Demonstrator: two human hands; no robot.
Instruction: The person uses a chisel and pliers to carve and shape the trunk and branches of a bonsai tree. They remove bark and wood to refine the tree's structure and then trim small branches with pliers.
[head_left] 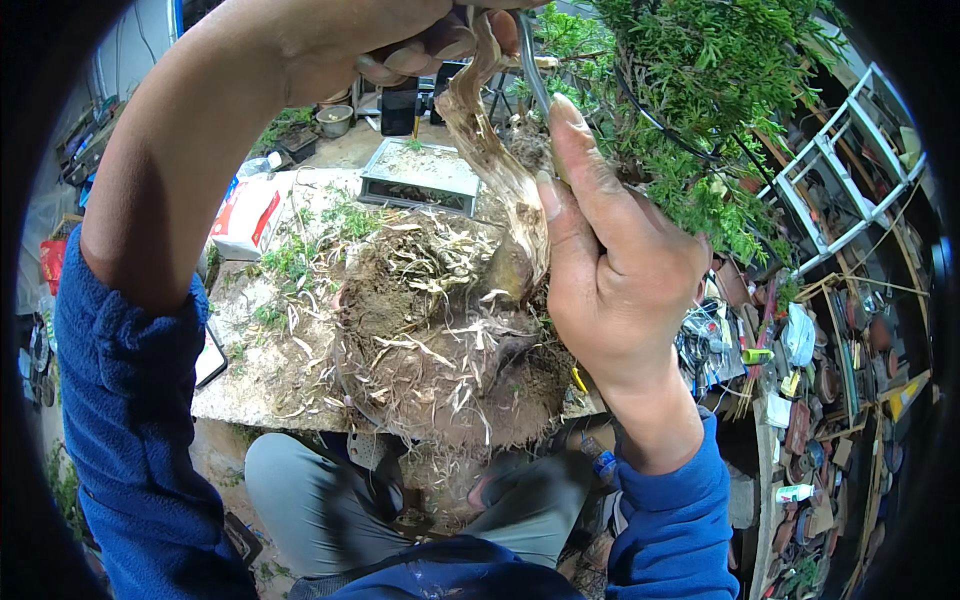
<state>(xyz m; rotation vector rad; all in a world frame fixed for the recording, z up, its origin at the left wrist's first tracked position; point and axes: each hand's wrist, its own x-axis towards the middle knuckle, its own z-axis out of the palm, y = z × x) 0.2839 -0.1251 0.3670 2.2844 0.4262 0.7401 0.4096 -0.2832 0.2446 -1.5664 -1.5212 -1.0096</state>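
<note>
A pale, twisted strip of bare deadwood (470,110) rises from the trunk of a potted or balled tree with green foliage (710,90). My left hand (410,45) is closed at the top edge, around the upper wood and a metal tool (535,70); exactly which it grips is partly hidden. My right hand (610,250) is closed on the trunk beside the deadwood, its thumb and forefinger along the wood and the tool's lower end. Below them, the soil root mass (390,310) is strewn with pale shavings.
The root mass sits on a pale, littered board (240,375), with a grey metal tray (420,180) and a white-and-red box (243,218) behind. A white metal frame (850,160) and crowded small items (800,410) stand at right. My legs (310,500) are under the board.
</note>
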